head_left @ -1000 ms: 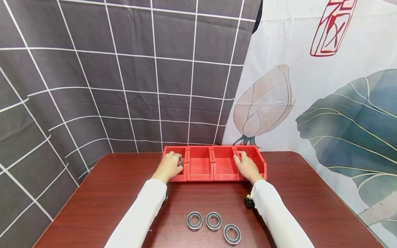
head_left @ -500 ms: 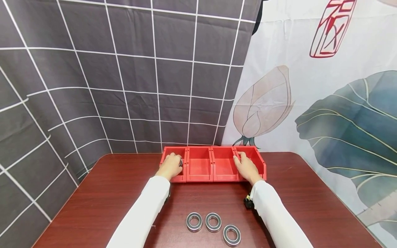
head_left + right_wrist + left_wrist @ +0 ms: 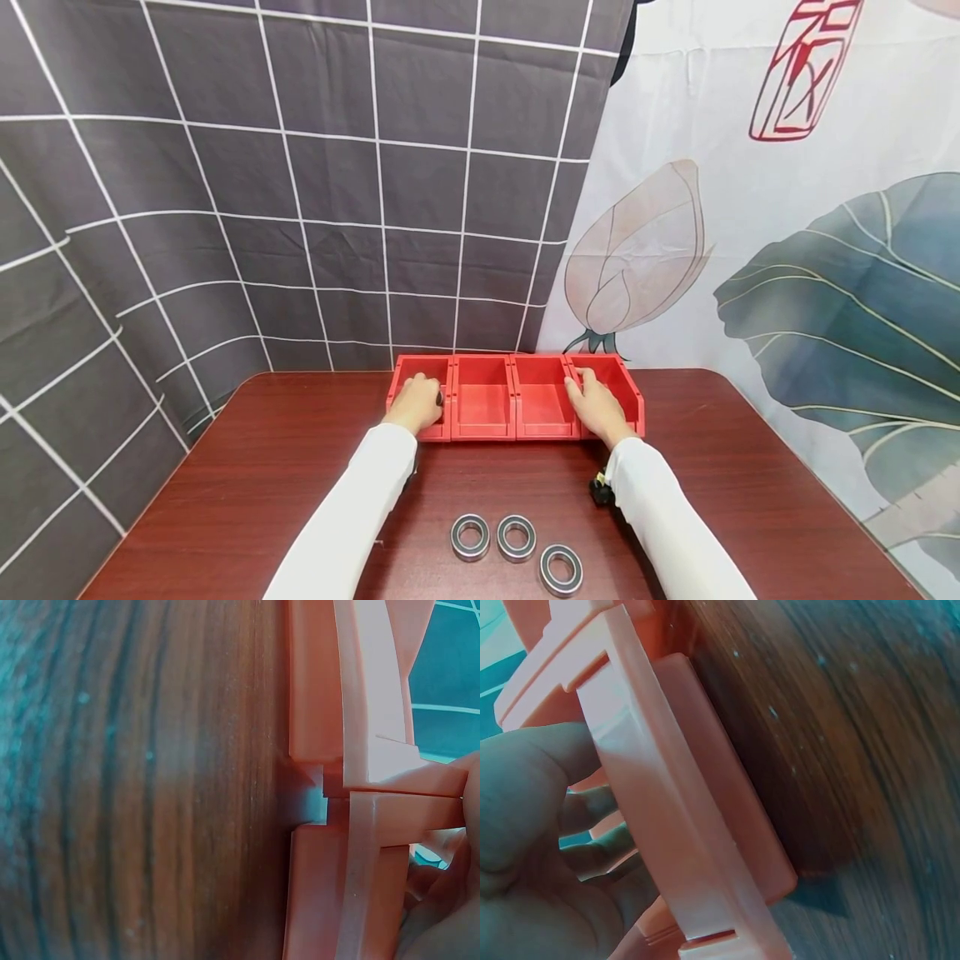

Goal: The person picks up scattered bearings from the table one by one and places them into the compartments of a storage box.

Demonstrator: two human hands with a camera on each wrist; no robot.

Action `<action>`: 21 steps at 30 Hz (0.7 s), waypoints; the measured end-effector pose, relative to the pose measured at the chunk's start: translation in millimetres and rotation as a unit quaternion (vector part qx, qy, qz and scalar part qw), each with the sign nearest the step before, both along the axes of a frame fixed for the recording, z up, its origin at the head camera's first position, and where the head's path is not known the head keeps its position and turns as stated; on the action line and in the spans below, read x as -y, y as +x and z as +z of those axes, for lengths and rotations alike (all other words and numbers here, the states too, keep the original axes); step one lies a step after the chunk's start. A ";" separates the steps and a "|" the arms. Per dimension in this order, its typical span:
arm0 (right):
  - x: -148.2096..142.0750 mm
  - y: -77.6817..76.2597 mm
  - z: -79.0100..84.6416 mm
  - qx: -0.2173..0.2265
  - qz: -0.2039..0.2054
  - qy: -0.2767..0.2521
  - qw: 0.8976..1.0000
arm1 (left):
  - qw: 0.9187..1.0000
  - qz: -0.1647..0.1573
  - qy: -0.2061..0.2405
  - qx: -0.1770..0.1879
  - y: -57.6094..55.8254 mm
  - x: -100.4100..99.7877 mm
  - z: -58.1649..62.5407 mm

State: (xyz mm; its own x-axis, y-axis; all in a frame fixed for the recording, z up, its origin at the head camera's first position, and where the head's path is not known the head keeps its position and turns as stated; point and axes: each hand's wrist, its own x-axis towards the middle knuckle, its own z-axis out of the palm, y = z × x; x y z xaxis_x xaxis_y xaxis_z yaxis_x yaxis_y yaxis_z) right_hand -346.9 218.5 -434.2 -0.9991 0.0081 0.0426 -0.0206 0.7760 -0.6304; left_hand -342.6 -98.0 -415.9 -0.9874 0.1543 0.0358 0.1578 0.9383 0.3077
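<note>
A row of red plastic bins [image 3: 483, 431] stands near the far edge of the table. My left hand [image 3: 415, 404] reaches down into the leftmost bin with bent fingers; a dark sliver of a bearing [image 3: 439, 398] shows by its thumb side, and the rest is hidden. In the left wrist view the fingers [image 3: 592, 810] curl behind the bin's front wall, with no bearing visible there. My right hand [image 3: 597, 407] grips the adjoining walls of the two rightmost bins, thumb on one side and fingers on the other.
Three ball bearings, a left one [image 3: 470, 537], a middle one [image 3: 516, 537] and a right one [image 3: 561, 570], lie flat on the brown table [image 3: 300, 467] between the forearms. Behind the table hang a grey grid cloth [image 3: 420, 183] and a white printed cloth [image 3: 712, 108].
My left hand has sunk slightly lower in the leftmost bin, and less of its bearing shows. The right hand and the bearings on the table stay in place.
</note>
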 end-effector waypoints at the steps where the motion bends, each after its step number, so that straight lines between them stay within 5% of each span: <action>1: 0.0 0.2 0.0 0.001 0.000 -0.001 1.000 | 1.000 0.000 0.000 0.003 -0.3 0.3 -0.1; 12: -0.2 -0.1 -3.8 0.004 -0.002 -0.005 1.000 | 1.000 0.005 -0.010 0.013 -6.6 3.6 -13.5; 21: -0.1 0.3 0.0 0.004 0.000 -0.007 1.000 | 1.000 0.003 -0.010 0.014 -7.2 3.4 -12.0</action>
